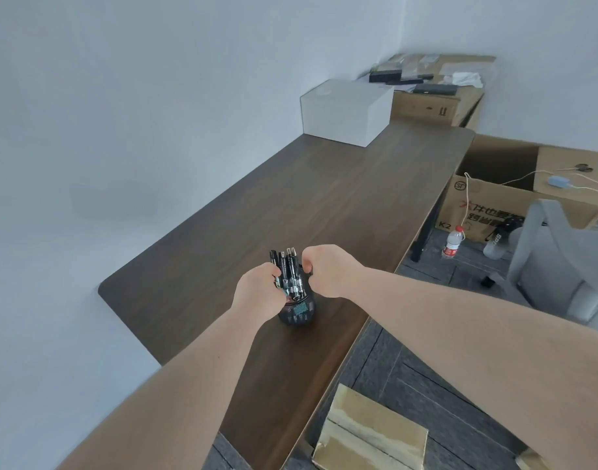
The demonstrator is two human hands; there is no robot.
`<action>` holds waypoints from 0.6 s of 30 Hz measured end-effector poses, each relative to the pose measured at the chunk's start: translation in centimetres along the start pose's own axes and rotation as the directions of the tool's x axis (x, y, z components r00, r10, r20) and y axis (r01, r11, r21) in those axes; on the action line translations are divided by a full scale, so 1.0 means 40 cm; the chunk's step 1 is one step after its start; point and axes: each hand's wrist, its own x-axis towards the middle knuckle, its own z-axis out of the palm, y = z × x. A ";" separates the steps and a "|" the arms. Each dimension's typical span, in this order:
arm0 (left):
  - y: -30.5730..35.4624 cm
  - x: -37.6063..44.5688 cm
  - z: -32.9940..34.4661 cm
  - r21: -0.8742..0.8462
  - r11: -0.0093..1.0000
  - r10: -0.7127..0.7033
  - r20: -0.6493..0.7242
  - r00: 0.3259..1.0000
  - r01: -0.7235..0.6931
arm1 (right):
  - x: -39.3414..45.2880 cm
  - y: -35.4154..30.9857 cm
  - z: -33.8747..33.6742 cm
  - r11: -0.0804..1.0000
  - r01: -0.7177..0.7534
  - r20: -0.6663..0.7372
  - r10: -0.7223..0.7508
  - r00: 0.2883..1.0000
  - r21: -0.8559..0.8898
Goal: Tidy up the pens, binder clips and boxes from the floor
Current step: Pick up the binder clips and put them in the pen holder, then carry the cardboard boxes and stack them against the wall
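Note:
A black mesh pen holder [298,313] stands on the dark wooden desk [324,205] near its front edge. Several black pens [289,269] stick up out of it. My left hand [258,291] grips the bundle of pens from the left, fingers closed around them. My right hand [328,271] is closed on the holder's right rim, its fingertips hidden. A taped cardboard box [370,432] lies on the grey carpet floor below the desk edge. No binder clips are visible.
A white box [345,111] sits at the desk's far end, with cardboard boxes [433,106] and black items behind it. An open cardboard box [524,188], a water bottle [453,241] and a grey chair [562,266] stand on the floor to the right.

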 end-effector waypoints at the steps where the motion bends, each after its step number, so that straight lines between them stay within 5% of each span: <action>1: 0.002 -0.014 -0.004 -0.018 1.000 0.008 -0.008 1.000 -0.008 | -0.018 0.003 -0.001 1.000 -0.024 -0.015 0.024 1.000 0.009; 12: 0.044 -0.211 0.094 0.023 0.991 0.130 0.064 0.989 -0.132 | -0.279 0.088 0.080 0.979 -0.202 -0.003 0.202 0.979 0.037; 18: 0.052 -0.281 0.291 0.091 0.978 0.163 0.246 0.955 -0.190 | -0.389 0.220 0.229 0.956 -0.293 0.138 0.288 0.948 0.016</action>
